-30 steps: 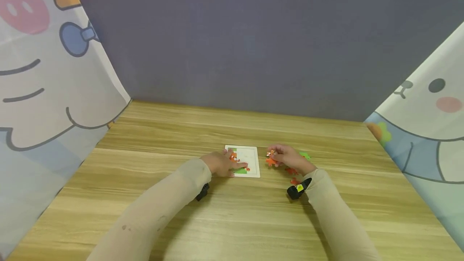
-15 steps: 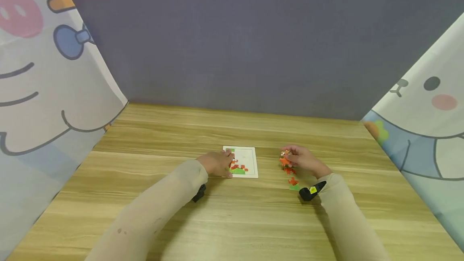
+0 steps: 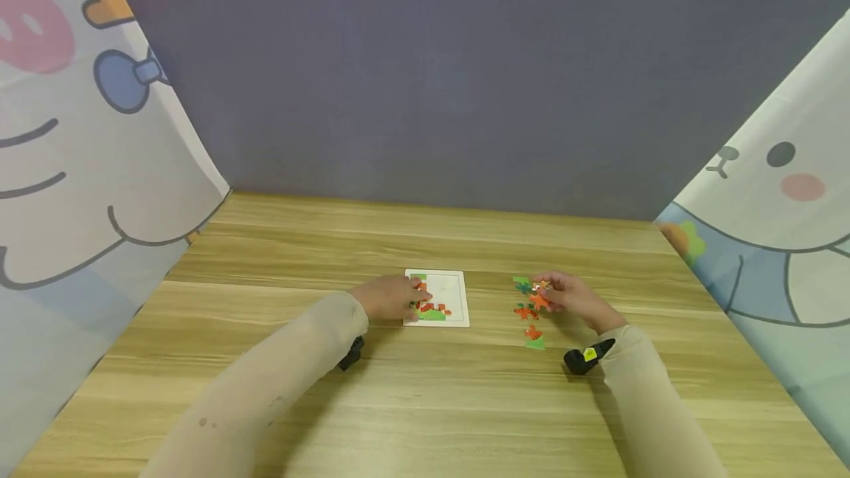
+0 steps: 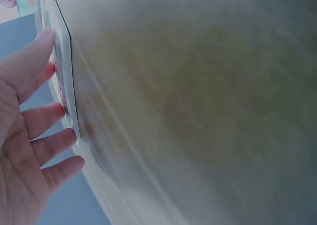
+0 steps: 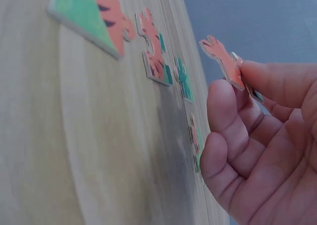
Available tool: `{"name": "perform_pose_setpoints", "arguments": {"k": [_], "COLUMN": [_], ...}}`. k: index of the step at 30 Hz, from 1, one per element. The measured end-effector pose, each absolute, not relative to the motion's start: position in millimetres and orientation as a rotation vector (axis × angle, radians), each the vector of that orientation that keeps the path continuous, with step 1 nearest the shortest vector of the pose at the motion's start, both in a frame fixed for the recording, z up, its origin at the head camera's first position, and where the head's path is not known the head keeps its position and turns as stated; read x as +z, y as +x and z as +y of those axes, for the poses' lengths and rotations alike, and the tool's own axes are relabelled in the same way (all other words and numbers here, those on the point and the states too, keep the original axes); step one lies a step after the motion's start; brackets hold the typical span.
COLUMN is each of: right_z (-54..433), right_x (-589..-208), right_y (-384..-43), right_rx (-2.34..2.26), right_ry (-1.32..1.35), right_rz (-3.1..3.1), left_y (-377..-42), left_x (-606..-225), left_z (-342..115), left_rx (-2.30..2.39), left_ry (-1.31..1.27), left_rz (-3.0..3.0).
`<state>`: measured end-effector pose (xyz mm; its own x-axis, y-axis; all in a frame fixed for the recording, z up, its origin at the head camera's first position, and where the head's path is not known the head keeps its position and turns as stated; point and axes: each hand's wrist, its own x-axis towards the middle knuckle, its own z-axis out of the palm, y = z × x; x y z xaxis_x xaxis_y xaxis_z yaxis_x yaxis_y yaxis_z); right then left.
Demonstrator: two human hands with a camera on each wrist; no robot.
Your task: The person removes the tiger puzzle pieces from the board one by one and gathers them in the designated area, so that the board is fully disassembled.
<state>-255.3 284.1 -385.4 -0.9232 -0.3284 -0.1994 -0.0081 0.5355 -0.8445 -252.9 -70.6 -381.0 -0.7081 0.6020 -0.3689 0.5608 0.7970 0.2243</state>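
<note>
While my right hand [image 3: 575, 302] pinches an orange piece [image 3: 539, 301] between thumb and fingers, raised clear of the table [image 3: 425, 397], my left hand [image 3: 385, 299] lies at the nine o'clock side of the tray [image 3: 458, 324], fingers spread and loosely bent, gripping nothing. Whether its tips touch the tray, I cannot tell. Inside the tray, fitted pieces [image 3: 434, 314] run down the nine o'clock side and along toward six; my fingers hide some of them. Pale base [image 3: 448, 288] shows toward two o'clock.

My orange piece is at three o'clock from the tray, well apart from it. Near it, lying on the table, are a teal piece [image 3: 523, 288] at ten o'clock, a striped piece [image 3: 526, 312] at eight, and a corner piece [image 3: 534, 338] at six. At twelve o'clock, beyond the table, stands a grey wall [image 3: 425, 80].
</note>
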Motion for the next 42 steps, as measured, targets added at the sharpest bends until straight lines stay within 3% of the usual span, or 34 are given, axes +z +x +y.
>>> {"name": "perform_pose_setpoints", "arguments": {"k": [42], "right_z": [313.9], "right_x": [-386.1], "right_y": [-249.3], "right_rx": [-1.294], "right_ry": [-0.247], "right_rz": [2.485], "left_y": [-259.2], "left_x": [-380.2], "left_z": [-89.0], "left_rx": [0.068], "left_ry": [0.970], "left_rz": [2.593]}}
